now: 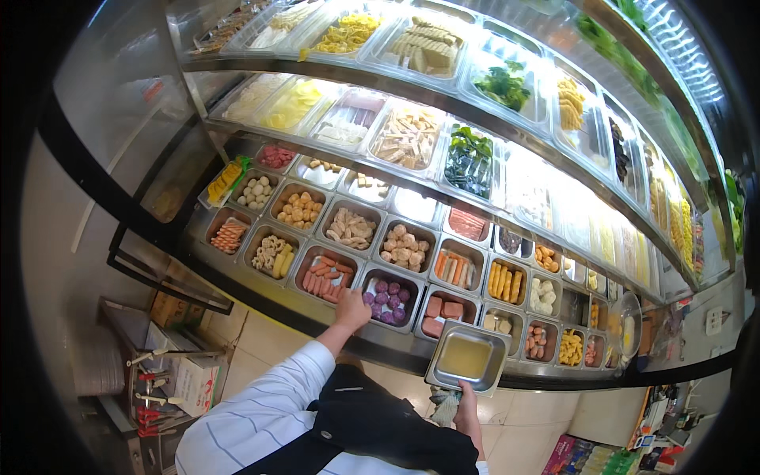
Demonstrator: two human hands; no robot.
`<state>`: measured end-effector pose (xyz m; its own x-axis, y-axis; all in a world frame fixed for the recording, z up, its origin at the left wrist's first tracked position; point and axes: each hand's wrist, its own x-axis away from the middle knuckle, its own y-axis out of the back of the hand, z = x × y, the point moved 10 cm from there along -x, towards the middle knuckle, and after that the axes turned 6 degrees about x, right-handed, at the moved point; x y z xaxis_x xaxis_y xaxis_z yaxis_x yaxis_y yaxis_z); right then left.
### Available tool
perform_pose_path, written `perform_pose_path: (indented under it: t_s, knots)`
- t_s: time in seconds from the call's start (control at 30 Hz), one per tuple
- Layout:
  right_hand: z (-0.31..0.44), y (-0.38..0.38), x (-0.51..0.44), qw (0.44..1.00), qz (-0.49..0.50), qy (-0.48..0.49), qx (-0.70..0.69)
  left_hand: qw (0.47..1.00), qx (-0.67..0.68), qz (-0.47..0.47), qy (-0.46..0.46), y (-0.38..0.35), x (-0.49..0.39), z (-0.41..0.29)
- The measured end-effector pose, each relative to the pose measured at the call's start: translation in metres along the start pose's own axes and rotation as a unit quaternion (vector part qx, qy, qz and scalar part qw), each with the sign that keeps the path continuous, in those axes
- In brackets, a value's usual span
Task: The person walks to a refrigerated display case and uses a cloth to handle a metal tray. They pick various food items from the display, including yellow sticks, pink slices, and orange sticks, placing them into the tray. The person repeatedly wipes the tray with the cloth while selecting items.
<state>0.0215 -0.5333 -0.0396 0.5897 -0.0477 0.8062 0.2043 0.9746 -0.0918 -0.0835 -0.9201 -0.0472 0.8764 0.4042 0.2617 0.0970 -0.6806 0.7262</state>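
My left hand is at the front of the display case, where the steel pan of small sausages meets the pan of purple balls. Its fingertips touch near that shared rim, and whether they pinch anything cannot be told. In my right hand is a square steel pan, gripped by its near edge. A yellowish layer covers the pan's bottom. Below it, a greyish knitted cloth or glove hangs beside my right hand. Pink luncheon-meat blocks lie in the pan just beyond.
Steel pans of meatballs, crab sticks and other food fill the lower tier. Two glass-like shelves above carry clear tubs of leafy greens and tofu slices. A black-edged door stands at left, near a cart.
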Motion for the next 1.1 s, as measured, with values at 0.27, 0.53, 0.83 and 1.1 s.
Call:
perform_pose_path:
  t_s: [0.27, 0.53, 0.83, 1.1]
  knots:
    - [0.002, -0.041, 0.011, 0.999, -0.027, -0.018, -0.006, 0.997, 0.070, 0.013, -0.029, 0.001, -0.014, 0.008]
    - [0.006, -0.057, 0.002, 0.998, -0.045, -0.002, -0.050, 0.992, 0.072, 0.088, 0.046, -0.019, -0.049, 0.024]
    - [0.029, -0.073, 0.005, 0.998, -0.031, 0.018, -0.044, 0.992, 0.104, 0.067, 0.033, 0.000, -0.064, 0.005]
    - [0.011, -0.091, -0.052, 0.998, -0.047, -0.030, -0.008, 0.914, 0.401, -0.056, 0.002, 0.081, -0.054, 0.069]
